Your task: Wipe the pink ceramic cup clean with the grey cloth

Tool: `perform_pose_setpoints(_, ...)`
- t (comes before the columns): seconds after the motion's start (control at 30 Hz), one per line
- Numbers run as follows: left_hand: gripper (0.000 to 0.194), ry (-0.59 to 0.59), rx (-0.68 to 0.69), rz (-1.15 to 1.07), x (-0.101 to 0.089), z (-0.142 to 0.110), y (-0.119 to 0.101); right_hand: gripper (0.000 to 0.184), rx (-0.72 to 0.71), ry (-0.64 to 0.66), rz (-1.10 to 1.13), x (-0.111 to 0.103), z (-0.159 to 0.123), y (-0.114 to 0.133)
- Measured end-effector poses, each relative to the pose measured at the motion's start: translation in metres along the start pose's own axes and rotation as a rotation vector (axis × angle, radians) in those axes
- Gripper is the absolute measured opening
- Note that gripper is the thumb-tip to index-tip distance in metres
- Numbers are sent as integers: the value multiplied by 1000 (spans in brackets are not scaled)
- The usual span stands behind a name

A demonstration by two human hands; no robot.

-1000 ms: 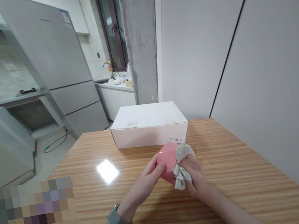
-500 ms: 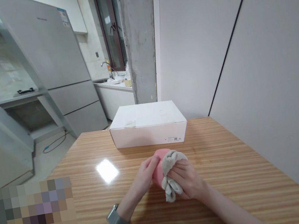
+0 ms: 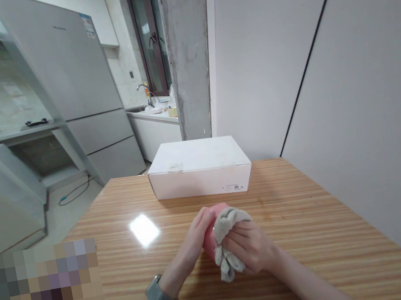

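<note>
My left hand (image 3: 195, 232) grips the left side of a rounded pink object (image 3: 209, 241), its thumb along the near top. The object's kind cannot be made out, since the hands and a cloth cover much of it. Closed round a light grey cloth (image 3: 231, 217), my right hand (image 3: 251, 247) presses it against the right side of the pink object. One end of the cloth hangs down in folds below the fingers. A watch with a grey-green band (image 3: 160, 298) is on my left wrist.
A white closed box (image 3: 202, 181) lies on the wooden table (image 3: 316, 233) beyond my hands. A white wall (image 3: 330, 96) runs along the right side. A fridge (image 3: 65, 65) and a sink counter with a tap (image 3: 148, 94) stand behind.
Both hands, the pink object and the cloth have shifted slightly down and left in view. The cloth still lies against the pink object.
</note>
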State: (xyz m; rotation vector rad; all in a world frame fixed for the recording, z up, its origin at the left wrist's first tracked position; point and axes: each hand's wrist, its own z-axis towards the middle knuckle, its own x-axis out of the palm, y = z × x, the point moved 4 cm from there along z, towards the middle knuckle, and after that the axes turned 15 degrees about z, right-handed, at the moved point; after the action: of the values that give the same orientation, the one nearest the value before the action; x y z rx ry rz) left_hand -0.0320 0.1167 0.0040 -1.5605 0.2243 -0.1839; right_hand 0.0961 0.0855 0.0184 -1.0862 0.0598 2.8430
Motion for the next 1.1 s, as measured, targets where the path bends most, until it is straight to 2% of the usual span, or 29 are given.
perform_pose_setpoints(0.07, 35, 5, 29, 95, 2, -3, -10, 29, -12, 26, -9, 2, 2, 2)
perform_pose_setpoints(0.17, 38, 5, 64, 144, 5, -5, -17, 30, 64, -38, 7, -2, 1, -1)
perform_pose_setpoints(0.37, 44, -156, 76, 96, 2, -3, -2, 28, 337, -169, 121, -8, -6, -16)
perform_pose_setpoints(0.47, 46, -128, 56, 38, 6, -1, 2, 23, 446, -260, 210, -11, -9, -21)
perform_pose_setpoints(0.6, 47, -87, 32, -67, 9, 2, 5, 25, 492, -402, 350, -10, -15, -23)
perform_pose_setpoints(0.67, 49, -80, 9, -170, 7, 5, 7, 27, 554, -524, 452, -9, -22, -28)
perform_pose_setpoints(0.77, 54, -111, -60, -316, 0, 8, 10, 23, 810, -948, 584, -12, -43, -45)
perform_pose_setpoints(0.83, 55, -156, -115, -372, -5, 10, 12, 19, 951, -1211, 585, -13, -55, -55)
perform_pose_setpoints(0.9, 54, -161, -155, -430, -7, 12, 14, 17, 1030, -1318, 645, -14, -58, -63)
perform_pose_setpoints(0.97, 50, -130, -162, -511, -6, 14, 17, 19, 1122, -1269, 891, -8, -52, -66)
perform_pose_setpoints(1.0, 49, -126, -155, -549, -6, 15, 19, 21, 1174, -1200, 1053, -4, -47, -66)
perform_pose_setpoints(1.1, 50, -97, -194, -562, -7, 14, 27, 27, 1279, -901, 1412, 8, -33, -54)
